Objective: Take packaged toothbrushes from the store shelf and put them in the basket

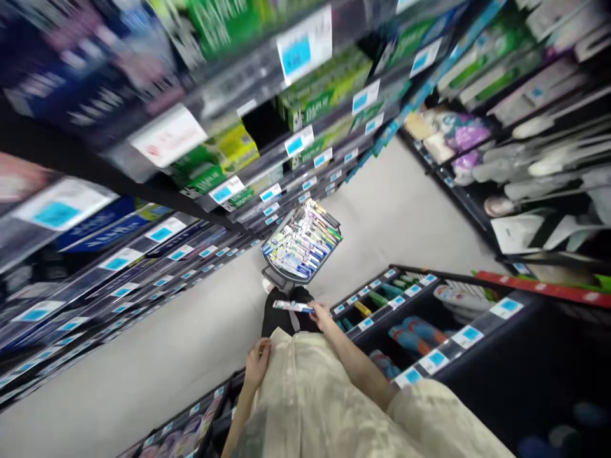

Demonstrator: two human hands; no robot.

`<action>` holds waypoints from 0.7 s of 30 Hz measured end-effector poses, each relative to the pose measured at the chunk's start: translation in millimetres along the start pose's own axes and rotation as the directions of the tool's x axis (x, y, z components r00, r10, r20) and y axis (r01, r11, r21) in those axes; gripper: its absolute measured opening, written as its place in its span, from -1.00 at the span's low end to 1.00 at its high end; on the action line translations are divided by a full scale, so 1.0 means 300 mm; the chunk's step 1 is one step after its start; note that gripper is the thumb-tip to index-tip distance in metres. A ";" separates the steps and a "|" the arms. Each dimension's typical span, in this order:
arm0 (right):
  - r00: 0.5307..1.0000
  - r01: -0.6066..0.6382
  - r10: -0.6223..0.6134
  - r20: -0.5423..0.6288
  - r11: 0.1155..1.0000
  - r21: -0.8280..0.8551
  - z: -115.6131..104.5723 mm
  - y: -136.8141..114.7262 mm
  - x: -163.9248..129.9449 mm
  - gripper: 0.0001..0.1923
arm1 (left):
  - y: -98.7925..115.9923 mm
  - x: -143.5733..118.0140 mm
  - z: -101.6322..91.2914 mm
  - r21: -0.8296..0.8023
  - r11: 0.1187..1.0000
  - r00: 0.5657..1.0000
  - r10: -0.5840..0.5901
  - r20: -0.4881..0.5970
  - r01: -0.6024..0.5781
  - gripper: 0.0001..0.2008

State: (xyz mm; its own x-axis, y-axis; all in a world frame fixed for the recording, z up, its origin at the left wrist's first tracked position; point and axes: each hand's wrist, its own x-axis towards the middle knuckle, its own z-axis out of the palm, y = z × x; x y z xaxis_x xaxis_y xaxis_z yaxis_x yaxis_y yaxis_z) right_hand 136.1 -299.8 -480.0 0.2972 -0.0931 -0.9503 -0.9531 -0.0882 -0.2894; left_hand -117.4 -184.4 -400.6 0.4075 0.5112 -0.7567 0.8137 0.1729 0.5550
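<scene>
Grey floor (pixel 157 356) runs between two shelf rows (pixel 143 254); view blurred. One tilted display tray (pixel 301 243) of packs just beyond hands. Low shelf (pixel 429 331) at right. Right hand (pixel 322 313), fingers closed round one slim pack (pixel 292 306). Left hand (pixel 258 364) flat on beige clothing, fingers loosely spread, empty.

Pale floor (pixel 396 210) is running between dark shelving units, carrying a small display stand (pixel 301 245) that is holding rows of toothbrush packs. Left shelves (pixel 248 184) are carrying blurred green boxes (pixel 324 89) and blue packs (pixel 102 222), with blue-and-white price tags (pixel 296 143) lining the edges. Low shelf (pixel 429 318) on the right is holding toothbrush-like items in orange, green and yellow, too blurred to tell more.
</scene>
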 end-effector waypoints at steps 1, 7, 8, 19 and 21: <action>0.999 0.006 -0.006 0.052 1.000 -0.018 0.002 -0.012 -0.046 -0.80 | 0.023 0.001 0.004 -0.024 1.000 1.000 0.011 -0.016 -0.012 -0.54; 0.909 0.098 -0.035 0.416 0.986 -0.133 0.043 -0.051 -0.236 -0.59 | 0.160 0.030 0.051 -0.334 0.941 0.991 -0.001 -0.136 -0.045 -0.47; 0.884 0.119 -0.031 0.466 0.980 -0.160 0.054 -0.045 -0.259 -0.56 | 0.181 0.041 0.057 -0.407 0.912 0.988 -0.004 -0.151 -0.058 -0.41; 0.678 0.380 0.035 0.735 0.839 -0.391 0.144 0.033 -0.440 -0.39 | 0.303 -0.020 -0.021 -0.753 0.552 0.918 0.060 -0.393 -0.358 -0.33; 0.643 0.428 0.048 0.764 0.805 -0.411 0.167 0.036 -0.476 -0.39 | 0.288 -0.057 -0.055 -0.766 0.511 0.907 0.065 -0.417 -0.389 -0.35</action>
State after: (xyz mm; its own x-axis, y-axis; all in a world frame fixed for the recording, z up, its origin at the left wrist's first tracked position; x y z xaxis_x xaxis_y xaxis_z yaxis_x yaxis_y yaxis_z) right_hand 80.5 -237.8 -353.1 0.1019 0.6937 -0.7130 -0.6163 -0.5186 -0.5926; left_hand -60.9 -164.3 -334.0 0.2495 0.8256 -0.5060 -0.0601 0.5347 0.8429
